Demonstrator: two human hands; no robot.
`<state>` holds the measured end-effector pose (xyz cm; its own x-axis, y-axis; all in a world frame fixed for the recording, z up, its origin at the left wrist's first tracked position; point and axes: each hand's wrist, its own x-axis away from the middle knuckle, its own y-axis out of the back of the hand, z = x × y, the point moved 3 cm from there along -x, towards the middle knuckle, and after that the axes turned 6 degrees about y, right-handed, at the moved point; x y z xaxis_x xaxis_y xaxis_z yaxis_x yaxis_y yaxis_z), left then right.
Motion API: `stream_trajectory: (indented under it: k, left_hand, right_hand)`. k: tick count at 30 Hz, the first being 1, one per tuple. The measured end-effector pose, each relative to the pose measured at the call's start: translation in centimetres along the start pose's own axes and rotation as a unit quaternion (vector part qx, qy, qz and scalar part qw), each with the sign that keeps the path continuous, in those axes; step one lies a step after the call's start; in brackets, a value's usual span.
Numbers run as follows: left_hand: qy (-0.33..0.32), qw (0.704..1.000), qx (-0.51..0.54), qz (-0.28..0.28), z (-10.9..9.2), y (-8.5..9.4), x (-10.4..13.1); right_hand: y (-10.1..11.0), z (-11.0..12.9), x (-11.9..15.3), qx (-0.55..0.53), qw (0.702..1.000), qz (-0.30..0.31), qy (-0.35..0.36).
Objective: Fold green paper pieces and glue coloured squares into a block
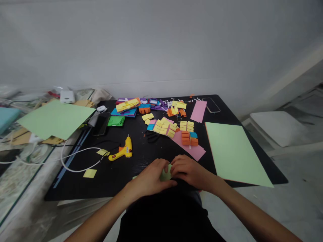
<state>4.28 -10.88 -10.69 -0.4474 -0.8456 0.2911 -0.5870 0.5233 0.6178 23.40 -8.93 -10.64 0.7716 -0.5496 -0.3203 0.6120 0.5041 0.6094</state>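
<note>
At the near edge of the black table, a small piece of light green paper (166,174) lies between my two hands. My left hand (155,175) is curled round its left side, with the thumb along the near side. Bent fingers of my right hand (186,169) touch its right side. Just beyond them lie a pink paper strip (196,152), an orange folded paper piece with a blue part (189,138) and yellow folded strips (165,127). To the left rests a yellow glue gun (122,150).
Large green sheets (237,151) lie at the right. A white cable (73,170) loops over the left side near a black phone (101,124). Paper scraps (164,105) and another phone (211,105) lie at the back. A white stool (272,126) stands right.
</note>
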Motion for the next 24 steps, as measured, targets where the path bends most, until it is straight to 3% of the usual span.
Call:
stream_trajectory:
  k: [4,9,14,19,24]
  left_hand:
    - [-0.019,0.999,-0.028,-0.006,0.1,0.1,0.2]
    - [-0.07,0.996,-0.002,-0.051,0.4,1.2,0.4]
    - [-0.125,0.982,0.055,-0.133,-0.7,6.0,-1.5]
    - [-0.151,0.964,0.094,-0.196,-3.3,11.8,-3.8]
    - [-0.2,0.94,0.115,-0.253,-5.5,15.0,-4.4]
  right_hand:
    - [-0.1,0.2,-0.2,-0.025,1.0,0.001,-0.018]
    - [1.6,0.6,-0.1,-0.011,0.993,-0.035,-0.109]
    - [5.5,0.3,-3.7,-0.096,0.981,-0.139,-0.092]
    - [9.7,-0.3,-9.6,-0.187,0.967,-0.147,-0.091]
    - [11.9,1.1,-12.5,-0.236,0.935,-0.254,-0.07]
